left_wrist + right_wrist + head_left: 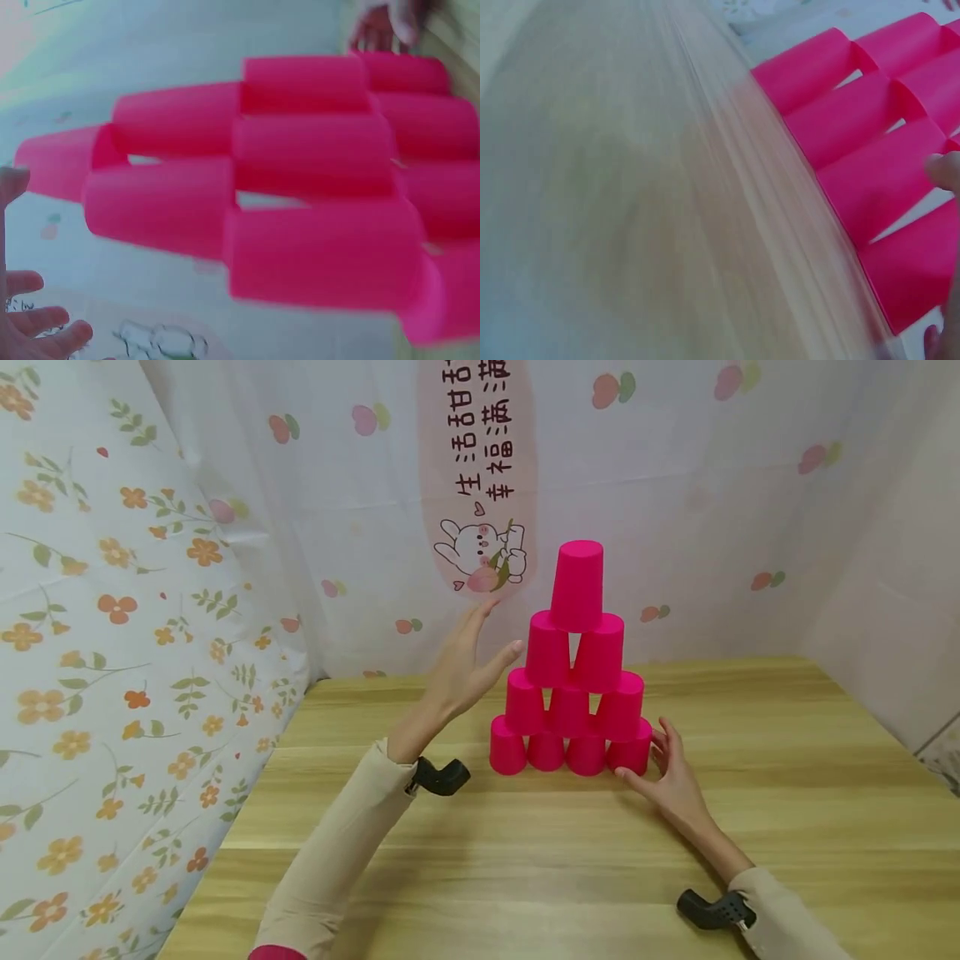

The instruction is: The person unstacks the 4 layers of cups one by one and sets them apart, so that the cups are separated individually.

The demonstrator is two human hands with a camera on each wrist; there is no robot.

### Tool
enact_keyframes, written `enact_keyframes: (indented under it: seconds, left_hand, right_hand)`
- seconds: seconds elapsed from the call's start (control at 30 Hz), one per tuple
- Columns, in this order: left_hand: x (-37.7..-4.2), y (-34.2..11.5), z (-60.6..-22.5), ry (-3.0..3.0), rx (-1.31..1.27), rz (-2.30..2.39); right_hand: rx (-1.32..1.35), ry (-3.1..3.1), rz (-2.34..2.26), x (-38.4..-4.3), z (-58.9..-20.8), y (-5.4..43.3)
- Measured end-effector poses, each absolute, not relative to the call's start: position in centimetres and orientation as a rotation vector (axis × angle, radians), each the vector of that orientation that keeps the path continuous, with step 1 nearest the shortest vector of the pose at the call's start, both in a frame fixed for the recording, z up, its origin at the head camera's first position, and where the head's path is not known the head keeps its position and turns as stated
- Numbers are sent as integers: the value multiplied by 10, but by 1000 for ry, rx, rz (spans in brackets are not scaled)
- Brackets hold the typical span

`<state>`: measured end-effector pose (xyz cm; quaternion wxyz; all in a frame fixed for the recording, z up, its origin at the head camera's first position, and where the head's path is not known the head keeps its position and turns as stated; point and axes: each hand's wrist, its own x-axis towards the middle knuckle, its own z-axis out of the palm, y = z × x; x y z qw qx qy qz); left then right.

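Observation:
Bright pink cups, all upside down, form a pyramid on the wooden table. A single top cup (579, 585) rests on a row of two, then a row of three, with several in the bottom row (545, 752). My left hand (467, 668) is raised left of the upper rows, thumb and fingers spread, apart from the cups in the head view. Low on the right, my right hand (671, 777) is at the rightmost bottom cup (630, 752), thumb in front and loosely bent fingers at its side. Whether it touches that cup is hard to tell.
The wood-grain table (510, 860) runs up to a white printed cloth (337, 527) behind the pyramid. A flowered cloth (150, 635) hangs along the left side. Black wrist devices (442, 777) sit on both sleeves.

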<state>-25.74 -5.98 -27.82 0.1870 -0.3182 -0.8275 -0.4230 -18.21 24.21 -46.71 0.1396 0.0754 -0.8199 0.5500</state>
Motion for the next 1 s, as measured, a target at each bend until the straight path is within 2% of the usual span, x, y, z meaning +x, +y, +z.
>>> enact_keyframes:
  seconds: [0.4,0.57,0.8,1.0]
  left_hand:
    - [-264,1,-254,-2273,-932,-1475]
    - [-274,9,-243,-2273,-975,-1476]
    - [-281,7,-247,-2317,-1056,-1469]
    - [-283,9,-248,-2306,-1088,-1466]
  right_hand:
    - [173,-2359,1489,-186,-473,236]
    - [202,-2365,1449,-191,-473,236]
    - [227,-2416,1372,-175,-447,214]
    - [225,-2425,1306,-189,-475,225]
